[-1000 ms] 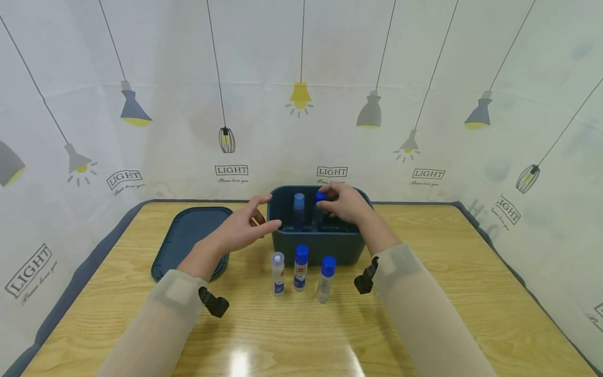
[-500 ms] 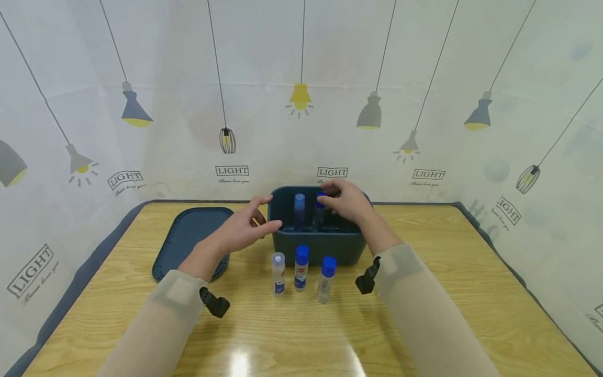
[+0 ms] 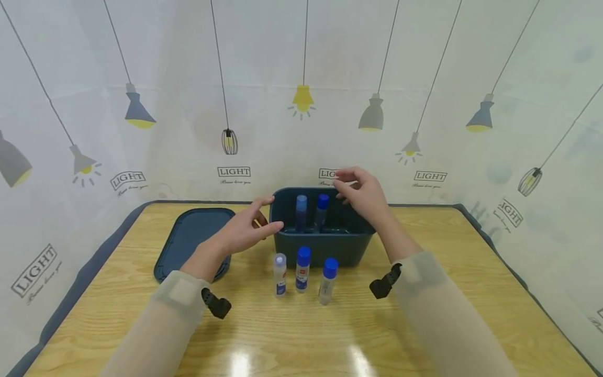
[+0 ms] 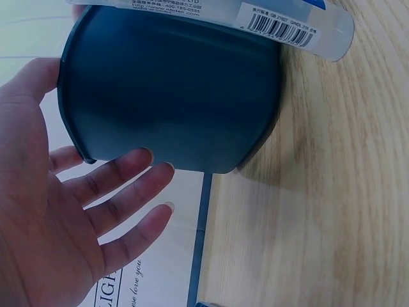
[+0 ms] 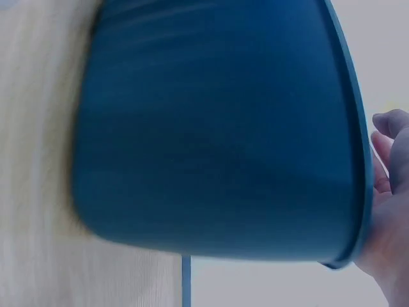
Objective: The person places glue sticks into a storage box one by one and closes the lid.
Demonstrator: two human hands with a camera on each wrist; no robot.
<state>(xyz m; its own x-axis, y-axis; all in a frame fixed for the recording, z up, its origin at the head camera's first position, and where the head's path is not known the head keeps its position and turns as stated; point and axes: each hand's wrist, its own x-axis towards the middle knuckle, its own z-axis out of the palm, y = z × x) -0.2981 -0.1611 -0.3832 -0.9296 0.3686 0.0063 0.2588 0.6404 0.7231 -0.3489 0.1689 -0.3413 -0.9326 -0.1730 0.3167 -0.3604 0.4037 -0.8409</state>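
A dark blue-green bin (image 3: 325, 248) stands on the table with two glue sticks inside, one with a light blue cap (image 3: 301, 209) and one with a dark blue cap (image 3: 322, 208). My left hand (image 3: 245, 226) touches the bin's left rim, thumb and fingers spread; the left wrist view shows the hand (image 4: 70, 211) beside the bin wall (image 4: 172, 89). Over the bin's right part, my right hand (image 3: 365, 196) is raised with nothing in its relaxed fingers. Before the bin stand a clear-capped glue stick (image 3: 280, 276) and two blue-capped ones (image 3: 303, 271) (image 3: 327, 283).
A dark blue-green lid (image 3: 188, 238) lies on the wooden table (image 3: 282, 335) to the left of the bin, partly behind my left forearm. A pale cloth wall (image 3: 264, 115) printed with lamps rises behind and at both sides.
My right hand has let go of the dark-blue-capped glue stick in the bin and moved up and to the right. The left hand has stayed at the rim.
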